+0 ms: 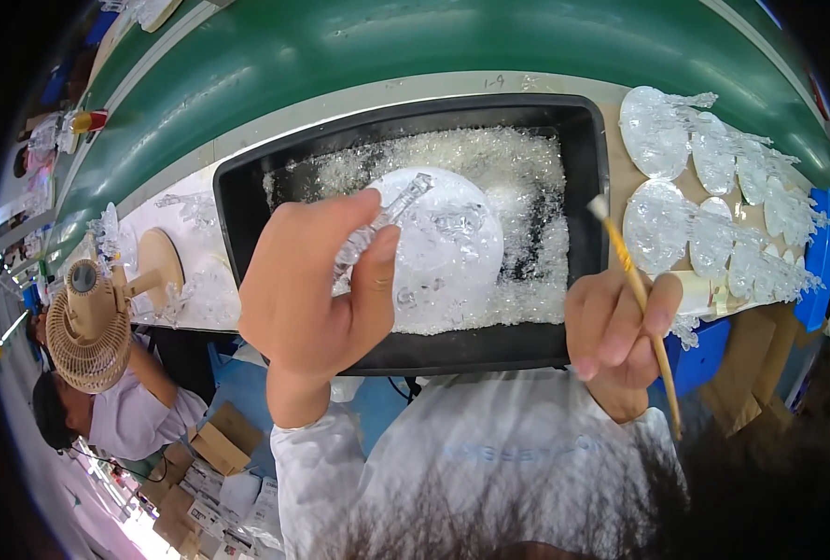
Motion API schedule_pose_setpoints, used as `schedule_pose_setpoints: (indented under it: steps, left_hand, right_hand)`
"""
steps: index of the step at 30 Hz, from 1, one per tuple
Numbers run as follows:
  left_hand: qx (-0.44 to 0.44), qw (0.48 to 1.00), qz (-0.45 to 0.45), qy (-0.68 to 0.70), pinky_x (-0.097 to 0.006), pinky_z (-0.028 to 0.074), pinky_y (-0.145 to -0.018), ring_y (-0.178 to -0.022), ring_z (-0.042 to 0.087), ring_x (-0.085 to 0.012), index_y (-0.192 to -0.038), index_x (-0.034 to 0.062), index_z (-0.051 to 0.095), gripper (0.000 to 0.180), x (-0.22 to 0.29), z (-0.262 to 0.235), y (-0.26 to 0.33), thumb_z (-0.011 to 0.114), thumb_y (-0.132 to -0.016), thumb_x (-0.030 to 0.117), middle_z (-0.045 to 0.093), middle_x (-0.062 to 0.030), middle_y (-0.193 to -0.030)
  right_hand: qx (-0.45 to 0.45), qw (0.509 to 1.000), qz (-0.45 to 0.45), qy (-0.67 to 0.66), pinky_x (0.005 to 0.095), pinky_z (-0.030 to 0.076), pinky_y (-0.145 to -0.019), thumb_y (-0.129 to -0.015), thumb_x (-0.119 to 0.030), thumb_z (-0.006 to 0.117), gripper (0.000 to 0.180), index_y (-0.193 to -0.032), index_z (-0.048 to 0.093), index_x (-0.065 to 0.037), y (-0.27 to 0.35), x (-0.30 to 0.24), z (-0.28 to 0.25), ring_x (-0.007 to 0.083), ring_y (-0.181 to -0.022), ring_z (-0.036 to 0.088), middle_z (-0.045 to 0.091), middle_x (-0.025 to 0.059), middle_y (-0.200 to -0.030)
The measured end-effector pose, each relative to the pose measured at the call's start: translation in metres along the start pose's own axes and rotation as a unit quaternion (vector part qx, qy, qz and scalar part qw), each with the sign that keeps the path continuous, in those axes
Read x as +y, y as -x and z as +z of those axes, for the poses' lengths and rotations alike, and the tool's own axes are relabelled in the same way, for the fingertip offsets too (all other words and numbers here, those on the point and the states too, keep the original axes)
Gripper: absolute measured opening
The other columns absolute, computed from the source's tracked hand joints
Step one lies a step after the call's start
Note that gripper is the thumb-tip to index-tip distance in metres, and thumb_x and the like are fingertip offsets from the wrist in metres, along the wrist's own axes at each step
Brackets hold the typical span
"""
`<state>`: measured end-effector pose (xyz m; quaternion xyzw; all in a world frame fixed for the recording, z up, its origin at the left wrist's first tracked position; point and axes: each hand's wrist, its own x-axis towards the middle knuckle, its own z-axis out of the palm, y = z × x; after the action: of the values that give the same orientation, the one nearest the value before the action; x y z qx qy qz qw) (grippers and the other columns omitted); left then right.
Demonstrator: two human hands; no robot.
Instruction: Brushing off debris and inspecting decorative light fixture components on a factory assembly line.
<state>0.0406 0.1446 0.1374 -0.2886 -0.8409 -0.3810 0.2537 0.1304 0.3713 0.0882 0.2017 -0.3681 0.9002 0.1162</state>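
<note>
The left hand [307,289] pinches a slender clear ornament [409,196] between thumb and fingers, above a round white disc [478,263] in a black tray [415,360] of clear granules [538,303]. The right hand [617,329] grips a thin brush [623,250] beside the tray's right rim.

A person's left hand [307,289] is gripping a slender clear piece [407,196] over a black tray [443,355] of glittering flakes [538,173]. The right hand [615,327] is holding a thin brush [629,269] nearby.
</note>
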Motion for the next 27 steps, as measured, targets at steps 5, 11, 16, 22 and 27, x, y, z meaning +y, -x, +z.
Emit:
schedule_pose_setpoints:
  steps: [5, 11, 16, 22, 27]
  left_hand:
    - [-0.076, 0.996, 0.026, -0.029, -0.029, 0.050, -0.062, -0.068, 0.063, -0.0229, -0.102, -0.0114, 0.064, 0.017, 0.005, -0.009, 0.000, 0.068, -0.088, -0.003, 0.067, -0.0185, -0.081]
    - [-0.095, 0.995, 0.005, -0.010, -0.030, 0.052, -0.064, -0.069, 0.064, -0.0245, -0.106, -0.0128, 0.061, 0.021, 0.008, -0.012, 0.002, 0.068, -0.089, -0.002, 0.067, -0.0195, -0.084]
    - [-0.029, 1.000, 0.007, -0.004, -0.030, 0.052, -0.058, -0.061, 0.061, -0.0243, -0.103, -0.0063, 0.064, 0.026, 0.003, -0.006, 0.009, 0.075, -0.080, -0.006, 0.067, -0.0148, -0.080]
    - [0.029, 0.996, -0.085, -0.004, -0.023, 0.049, -0.053, -0.063, 0.060, -0.0156, -0.103, -0.0080, 0.058, 0.035, 0.015, -0.003, 0.019, 0.064, -0.099, 0.026, 0.068, -0.0179, -0.083]
    - [0.039, 0.996, -0.082, 0.003, -0.022, 0.045, -0.049, -0.057, 0.055, -0.0127, -0.109, -0.0060, 0.055, 0.038, 0.011, -0.002, 0.022, 0.065, -0.099, 0.029, 0.067, -0.0174, -0.085]
  right_hand:
    - [0.042, 0.994, 0.004, 0.099, 0.0268, 0.048, -0.043, -0.097, -0.014, 0.065, 0.014, -0.108, 0.057, -0.008, 0.011, 0.003, 0.000, 0.0167, -0.051, 0.060, 0.066, 0.0078, -0.074]
    - [0.046, 0.977, -0.086, 0.191, 0.0278, 0.047, -0.050, -0.087, -0.001, 0.069, 0.005, -0.092, 0.067, -0.002, 0.005, 0.009, 0.011, 0.0187, -0.060, 0.053, 0.055, 0.0130, -0.090]
    - [-0.030, 0.949, -0.046, 0.311, 0.0290, 0.055, -0.056, -0.091, -0.004, 0.054, 0.008, -0.091, 0.061, 0.000, 0.001, 0.003, 0.007, 0.0249, -0.070, 0.058, 0.048, 0.0144, -0.106]
    - [-0.022, 0.954, -0.068, 0.291, 0.0326, 0.059, -0.059, -0.083, 0.004, 0.057, 0.009, -0.092, 0.060, 0.003, 0.006, 0.014, 0.009, 0.0276, -0.070, 0.063, 0.053, 0.0225, -0.107]
    - [-0.044, 0.948, -0.062, 0.308, 0.0333, 0.059, -0.057, -0.074, 0.008, 0.065, 0.016, -0.088, 0.062, 0.003, 0.006, 0.013, 0.004, 0.0262, -0.067, 0.065, 0.060, 0.0222, -0.099]
